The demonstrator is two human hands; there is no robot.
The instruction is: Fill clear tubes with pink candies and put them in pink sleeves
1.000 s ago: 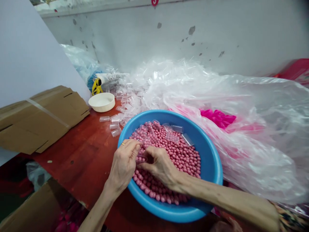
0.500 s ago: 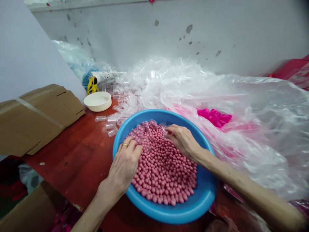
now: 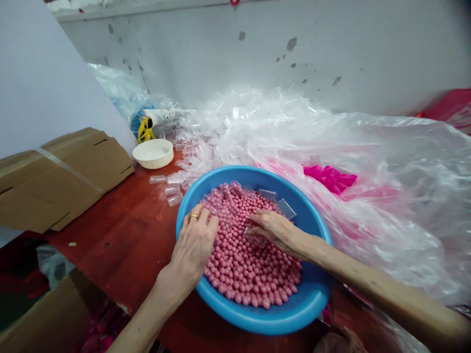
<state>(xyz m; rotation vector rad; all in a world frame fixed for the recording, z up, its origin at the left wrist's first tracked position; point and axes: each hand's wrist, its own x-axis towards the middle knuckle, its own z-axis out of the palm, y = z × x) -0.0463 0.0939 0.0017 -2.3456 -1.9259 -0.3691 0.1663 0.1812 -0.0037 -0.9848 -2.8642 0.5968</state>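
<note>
A blue basin (image 3: 294, 314) full of small pink beads (image 3: 253, 274) stands on a red-brown table (image 3: 121, 230). My left hand (image 3: 195, 240), a ring on one finger, lies over the basin's left rim. Its fingers are curled down into the beads, and what they hold is hidden. My right hand (image 3: 274, 228) rests on the beads mid-basin, fingers pinched on a clear plastic tube (image 3: 254, 236). A few more empty clear tubes (image 3: 285, 208) lie on the beads at the far side.
Loose clear tubes (image 3: 172, 189) lie on the table left of the basin, near a white bowl (image 3: 152, 153). Flattened cardboard (image 3: 55, 181) sits at the left. A big clear plastic bag (image 3: 386, 196) holding bright pink pieces (image 3: 329, 177) crowds the right and back.
My right hand left my left hand, reached to the tubes at the basin's far side, then drew back to the middle with a tube. My left hand stayed at the left rim.
</note>
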